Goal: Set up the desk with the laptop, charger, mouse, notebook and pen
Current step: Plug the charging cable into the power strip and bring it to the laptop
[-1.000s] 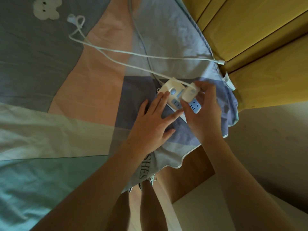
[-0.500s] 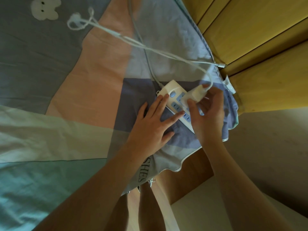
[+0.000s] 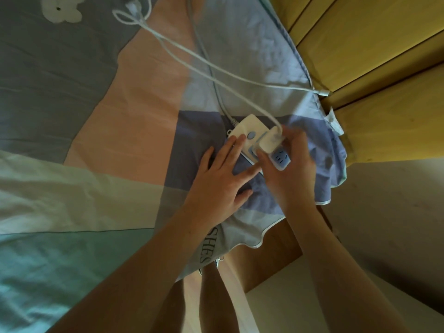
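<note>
Your right hand (image 3: 292, 171) is gripping the charger (image 3: 271, 142) on the strip (image 3: 252, 135), near the bed's (image 3: 96, 140) corner. Your left hand (image 3: 218, 186), fingers straight, is pressing the strip. "SHES" is showing on the sheet (image 3: 240, 44).

White charger (image 3: 271, 143), blue-socketed power strip (image 3: 249, 131)

A patchwork bedspread (image 3: 101, 121) filled the left and centre of the frame, in grey-blue, peach, pale lavender, cream and teal blocks, with a white bear-like patch (image 3: 61, 8) at the upper left. Its piped edge hung over a wooden bed frame (image 3: 278, 251) at lower centre. Yellow wooden panels (image 3: 374, 68) with dark grooves occupied the upper right. A pale, dimly lit floor (image 3: 389, 224) lay at the lower right.
</note>
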